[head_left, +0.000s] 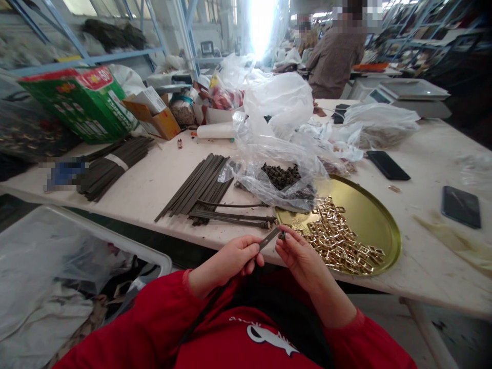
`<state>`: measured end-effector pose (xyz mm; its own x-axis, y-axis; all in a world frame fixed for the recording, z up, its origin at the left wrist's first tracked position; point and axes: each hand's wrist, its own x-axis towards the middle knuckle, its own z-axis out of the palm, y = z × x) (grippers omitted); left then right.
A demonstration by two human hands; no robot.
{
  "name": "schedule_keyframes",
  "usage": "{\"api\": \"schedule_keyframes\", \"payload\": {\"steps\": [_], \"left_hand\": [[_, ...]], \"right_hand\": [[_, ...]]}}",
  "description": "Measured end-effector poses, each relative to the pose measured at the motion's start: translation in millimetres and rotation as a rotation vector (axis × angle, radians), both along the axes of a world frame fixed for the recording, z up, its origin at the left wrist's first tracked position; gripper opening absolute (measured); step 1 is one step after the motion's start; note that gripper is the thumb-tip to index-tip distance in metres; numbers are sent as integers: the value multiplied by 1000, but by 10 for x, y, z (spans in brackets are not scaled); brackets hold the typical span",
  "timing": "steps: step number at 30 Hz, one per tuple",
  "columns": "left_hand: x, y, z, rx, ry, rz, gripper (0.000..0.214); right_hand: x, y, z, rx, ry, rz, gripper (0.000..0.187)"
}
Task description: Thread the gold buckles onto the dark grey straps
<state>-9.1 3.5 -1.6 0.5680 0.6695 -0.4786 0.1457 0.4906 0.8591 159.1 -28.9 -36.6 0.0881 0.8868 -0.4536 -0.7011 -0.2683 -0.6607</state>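
My left hand (230, 256) is closed around a thin dark strap (269, 238), gripping it near its end just in front of the table edge. My right hand (302, 253) pinches the strap's tip, with a small dark piece (282, 235) at its fingertips that I cannot make out. Just beyond my right hand, a round gold tray (369, 215) holds a heap of several gold square buckles (338, 238). More dark straps (203, 187) lie in a fan on the table ahead of my left hand. An open clear plastic bag (277, 169) holds small dark parts (282, 175).
Two black phones (388, 165) (461, 206) lie on the right of the table. A green carton (82, 102), boxes and plastic bags crowd the back. Another strap bundle (111, 166) lies at left. A bin (69, 266) stands below left. A person works at a scale (407, 92) behind.
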Motion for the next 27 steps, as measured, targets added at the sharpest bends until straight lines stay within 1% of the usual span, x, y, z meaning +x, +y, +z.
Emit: {"api": "schedule_keyframes", "payload": {"steps": [6,9,12,15,18,20,23,27], "left_hand": [[-8,7,19,55,67,-68,26],[14,3,17,106,112,-71,25],[18,4,6,204,201,-75,23],[-9,2,-3,299,281,-93,24],[-36,-1,2,368,334,-125,24],[-34,8,17,419,356,-147,22],[2,44,49,556,376,-171,23],[77,88,45,755,451,-202,24]], "right_hand": [[-4,23,-1,-62,62,-64,29],[-41,17,-14,-74,63,-51,26],[-78,7,-14,-61,42,-28,25],[-91,6,-3,-58,23,-39,24],[-95,7,12,-66,-11,-54,29],[-103,2,19,-38,-74,-40,34],[-124,-18,14,40,-199,7,34],[-165,-54,-16,82,-249,47,29]]}}
